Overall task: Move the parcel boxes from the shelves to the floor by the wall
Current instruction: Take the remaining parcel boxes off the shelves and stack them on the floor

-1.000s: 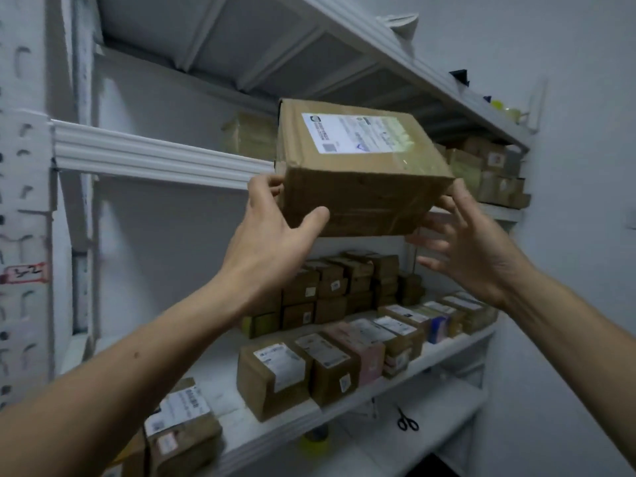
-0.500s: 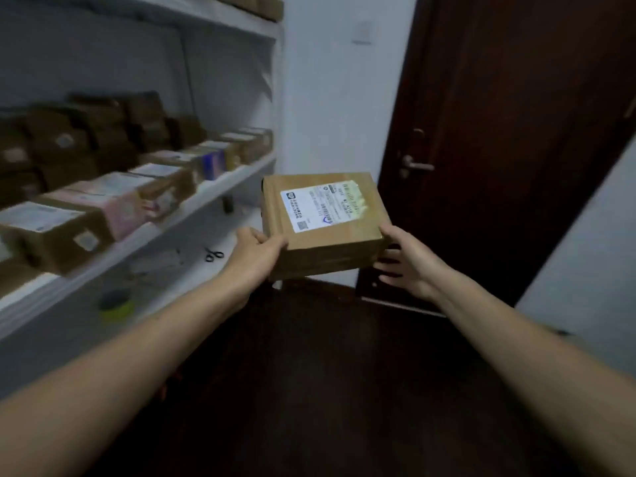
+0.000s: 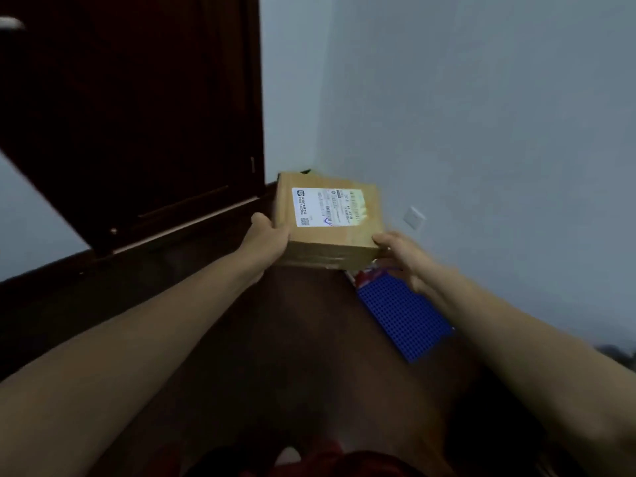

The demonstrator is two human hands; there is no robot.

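In the head view we are holding the parcel box (image 3: 330, 218) between both hands, out in front of us and low toward the corner where the pale wall (image 3: 481, 132) is meeting the dark door (image 3: 137, 115). The left hand (image 3: 266, 241) is gripping the box's left side with the thumb lying over the top edge. The right hand (image 3: 401, 254) is gripping the near right corner in the same way. The fingers of both hands are tucked beneath the box, clamped on it and carrying its weight from below, though motion blur is hiding how exactly they are lying. We are keeping the printed label (image 3: 327, 206) facing up and the box nearly level, which we judge suits a flat set-down. The box appears to be hanging clear of the dark floor (image 3: 292, 339), just past the far end of a blue perforated mat (image 3: 402, 315) lying along the wall. We are judging this strip by the wall to be the drop spot, so lowering comes next.
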